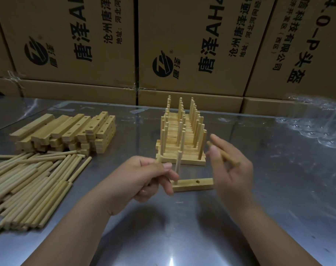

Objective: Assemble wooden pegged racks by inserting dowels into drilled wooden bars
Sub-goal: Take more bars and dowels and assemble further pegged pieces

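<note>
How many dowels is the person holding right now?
2. An upright dowel in the left hand, at the bar's left end; a tilted dowel in the right hand. More may be hidden.

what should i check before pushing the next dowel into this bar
1. Bar flat on the table, holes up: ok.
2. Middle dowel standing upright: ok.
3. Right hole empty: ok.
4. Right hand grips a spare dowel: ok.
5. Spare dowel lined up over the hole: not ok, tilted and off to the side.
6. Left hand, pinching a second dowel, steadies the bar: cannot tell, fingers hide that end.
</note>
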